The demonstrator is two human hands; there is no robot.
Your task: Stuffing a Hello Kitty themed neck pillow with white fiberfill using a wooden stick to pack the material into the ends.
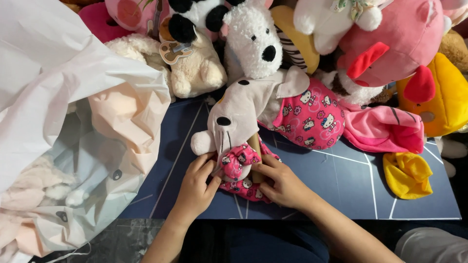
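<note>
One pale cat toy (243,109) in a pink patterned dress lies on the dark blue mat (341,180), its head toward the person. One pink bow (239,160) sits by its ear. Two hands work at it. The left hand (195,187) curls its fingers around the bow's left side. The right hand (282,185) pinches the bow and a brown cardboard piece (254,146). One white dog toy (253,41) sits behind. One big white bag (73,122) of toys lies left.
</note>
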